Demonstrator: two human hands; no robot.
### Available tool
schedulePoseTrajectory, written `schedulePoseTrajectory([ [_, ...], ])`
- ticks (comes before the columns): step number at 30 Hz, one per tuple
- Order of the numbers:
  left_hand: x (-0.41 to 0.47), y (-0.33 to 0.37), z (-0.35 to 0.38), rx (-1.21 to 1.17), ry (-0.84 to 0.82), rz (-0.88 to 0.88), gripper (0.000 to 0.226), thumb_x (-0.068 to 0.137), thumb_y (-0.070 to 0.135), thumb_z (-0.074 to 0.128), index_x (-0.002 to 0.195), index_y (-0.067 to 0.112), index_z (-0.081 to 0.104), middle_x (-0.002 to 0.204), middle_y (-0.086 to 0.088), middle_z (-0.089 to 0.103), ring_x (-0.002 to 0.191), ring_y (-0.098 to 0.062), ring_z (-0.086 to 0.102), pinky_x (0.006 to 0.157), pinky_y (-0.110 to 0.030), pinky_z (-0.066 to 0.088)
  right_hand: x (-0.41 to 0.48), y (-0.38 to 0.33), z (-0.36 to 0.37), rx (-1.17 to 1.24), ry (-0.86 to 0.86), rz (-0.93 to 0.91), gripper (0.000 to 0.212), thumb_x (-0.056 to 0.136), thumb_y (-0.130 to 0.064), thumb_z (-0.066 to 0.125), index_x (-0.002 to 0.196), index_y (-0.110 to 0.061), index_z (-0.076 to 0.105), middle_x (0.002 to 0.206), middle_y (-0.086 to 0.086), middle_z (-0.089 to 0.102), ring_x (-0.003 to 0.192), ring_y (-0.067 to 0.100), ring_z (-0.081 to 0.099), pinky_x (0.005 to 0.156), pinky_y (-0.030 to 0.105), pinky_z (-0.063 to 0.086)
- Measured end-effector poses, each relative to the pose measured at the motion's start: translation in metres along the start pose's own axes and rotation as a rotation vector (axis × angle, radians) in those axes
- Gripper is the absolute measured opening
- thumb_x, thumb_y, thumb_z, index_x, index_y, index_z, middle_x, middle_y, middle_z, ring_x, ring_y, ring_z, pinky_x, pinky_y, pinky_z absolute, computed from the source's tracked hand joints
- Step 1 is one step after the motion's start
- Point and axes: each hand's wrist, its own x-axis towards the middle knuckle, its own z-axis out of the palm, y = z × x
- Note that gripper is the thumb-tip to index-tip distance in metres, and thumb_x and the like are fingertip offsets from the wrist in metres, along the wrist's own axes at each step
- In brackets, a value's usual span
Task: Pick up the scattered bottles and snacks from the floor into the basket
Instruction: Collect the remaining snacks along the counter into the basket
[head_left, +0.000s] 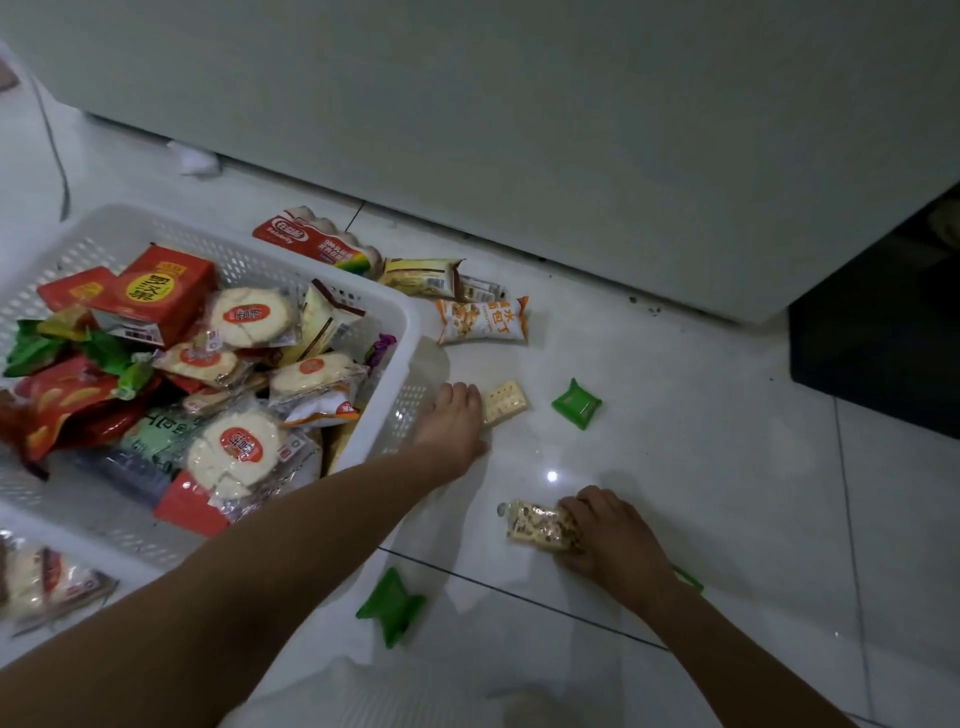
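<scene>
- Two bare arms reach down to the white tiled floor (727, 467), one hand on a snack each.
- Nearest, a green packet (392, 605) lies crumpled on the tiles between the two forearms, touching neither.
- The right hand (613, 540) has its fingers curled over the right end of a nut bar (540, 526) in clear wrap. The bar lies flat on the floor under that grip.
- A green scrap (688, 579) shows just beside the right wrist, mostly hidden by it.
- The left hand (452, 421) lies just beside the basket's right wall. Its fingers are nearly straight, with the tips resting on the left edge of a cracker pack (506, 400), not closed round it.
- A second green packet (576, 402) sits near the cracker pack, apart from it.
- The basket (410, 322) — white and perforated — stands on the floor to the left. It is heaped with snacks: round rice cakes (247, 317), a red box (161, 293) and red bags (62, 405).
- Past its far corner four packs lie close together:
  - an orange-and-white pouch (483, 319)
  - a yellow pack (421, 275)
  - a small pale sachet (480, 288) partly under those two
  - a red-and-white pack (317, 241) just behind the basket's far rim
- Farthest back a white cabinet (571, 130) meets the floor, with a dark mat (883, 338) at its right — no bottle can be made out on the tiles.
</scene>
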Motion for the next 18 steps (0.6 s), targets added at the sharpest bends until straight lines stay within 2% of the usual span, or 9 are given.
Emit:
schedulePoseTrajectory([
  [1,-0.002,0.001,0.001,0.012,-0.003,-0.006,0.065,0.086,0.039,0.060,0.135,0.004,0.033,0.131,-0.015,0.039,0.120,-0.030,0.037,0.096,-0.040,0.039,0.000,-0.004,0.000,-0.022,0.014,-0.002,0.066,0.035,-0.058,0.083,0.090,-0.027,0.062,0.081,-0.007,0.059,0.069,0.013,0.063,0.058,0.024,0.051],
  [2,-0.004,0.001,0.002,0.015,-0.006,-0.010,0.058,0.087,0.036,0.060,0.130,0.005,0.037,0.130,-0.015,0.040,0.118,-0.031,0.038,0.094,-0.040,0.039,0.001,-0.007,0.000,-0.033,0.020,0.009,0.061,0.041,-0.056,0.082,0.090,-0.025,0.063,0.083,-0.005,0.059,0.073,0.016,0.063,0.058,0.026,0.050],
  [5,-0.012,0.001,0.002,-0.023,-0.035,-0.023,0.050,0.086,0.029,0.059,0.125,0.005,0.039,0.127,-0.016,0.043,0.118,-0.032,0.040,0.091,-0.040,0.041,0.003,-0.014,-0.002,0.074,-0.040,0.092,0.050,0.074,-0.043,0.071,0.111,-0.013,0.057,0.108,0.006,0.055,0.104,0.027,0.053,0.081,0.035,0.044],
  [7,-0.016,-0.002,-0.008,-0.080,-0.031,0.003,0.050,0.084,0.029,0.060,0.124,0.005,0.042,0.125,-0.015,0.045,0.117,-0.031,0.041,0.089,-0.038,0.043,0.004,-0.013,-0.006,0.074,-0.031,0.134,0.046,0.086,-0.039,0.059,0.122,-0.012,0.049,0.120,0.007,0.049,0.115,0.025,0.044,0.090,0.032,0.039],
  [11,-0.019,-0.012,-0.055,-0.090,0.156,0.158,0.046,0.084,0.034,0.059,0.120,0.008,0.048,0.123,-0.012,0.046,0.117,-0.028,0.040,0.086,-0.037,0.041,0.015,-0.008,-0.035,0.102,0.022,0.167,0.044,0.093,-0.034,0.053,0.127,-0.008,0.046,0.123,0.011,0.046,0.119,0.026,0.041,0.090,0.032,0.039],
  [13,-0.021,-0.025,-0.088,-0.083,0.294,0.154,0.047,0.085,0.035,0.057,0.122,0.009,0.049,0.124,-0.011,0.047,0.117,-0.026,0.040,0.086,-0.036,0.041,0.032,-0.010,-0.062,0.085,0.057,0.140,0.041,0.093,-0.029,0.051,0.127,-0.006,0.046,0.124,0.014,0.045,0.120,0.028,0.040,0.090,0.033,0.040],
  [16,-0.030,-0.061,-0.130,-0.090,0.434,0.027,0.047,0.085,0.035,0.058,0.123,0.009,0.050,0.123,-0.010,0.048,0.114,-0.026,0.041,0.090,-0.038,0.042,0.064,-0.025,-0.113,0.026,0.130,0.059,0.044,0.094,-0.033,0.050,0.130,-0.008,0.044,0.124,0.013,0.045,0.120,0.028,0.039,0.091,0.033,0.040],
  [18,-0.044,-0.093,-0.148,-0.097,0.481,-0.149,0.047,0.083,0.035,0.060,0.121,0.009,0.051,0.122,-0.011,0.049,0.112,-0.026,0.042,0.089,-0.038,0.042,0.085,-0.046,-0.148,-0.017,0.164,-0.009,0.049,0.095,-0.037,0.049,0.132,-0.007,0.043,0.125,0.014,0.045,0.119,0.028,0.040,0.092,0.034,0.041],
])
